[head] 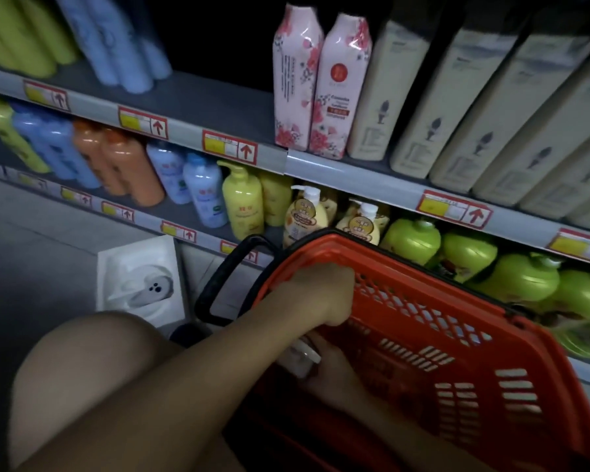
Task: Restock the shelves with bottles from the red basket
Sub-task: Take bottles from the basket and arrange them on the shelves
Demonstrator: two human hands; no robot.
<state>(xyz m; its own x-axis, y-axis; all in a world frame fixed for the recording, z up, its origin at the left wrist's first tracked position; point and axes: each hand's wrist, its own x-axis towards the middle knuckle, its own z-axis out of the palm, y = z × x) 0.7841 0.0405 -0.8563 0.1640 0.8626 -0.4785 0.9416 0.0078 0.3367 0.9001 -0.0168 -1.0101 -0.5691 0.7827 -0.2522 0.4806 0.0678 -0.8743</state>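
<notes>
The red basket [457, 352] is tilted toward me in front of the lower shelf. My left hand [324, 294] grips its near rim from above. Inside the basket, my right hand [334, 376] is closed around a white-topped bottle [304, 356], whose body is mostly hidden by my left forearm. The basket's black handle [218, 284] hangs off its left side. Just behind the basket stand yellow pump bottles [307, 216] on the lower shelf [191, 229].
The upper shelf [355, 172] carries pink floral bottles [321, 86] and cream bottles [457, 107], with a dark gap to their left. Green round bottles [467, 253] fill the lower right. A white box [140, 277] lies on the floor. My knee [92, 386] is at the lower left.
</notes>
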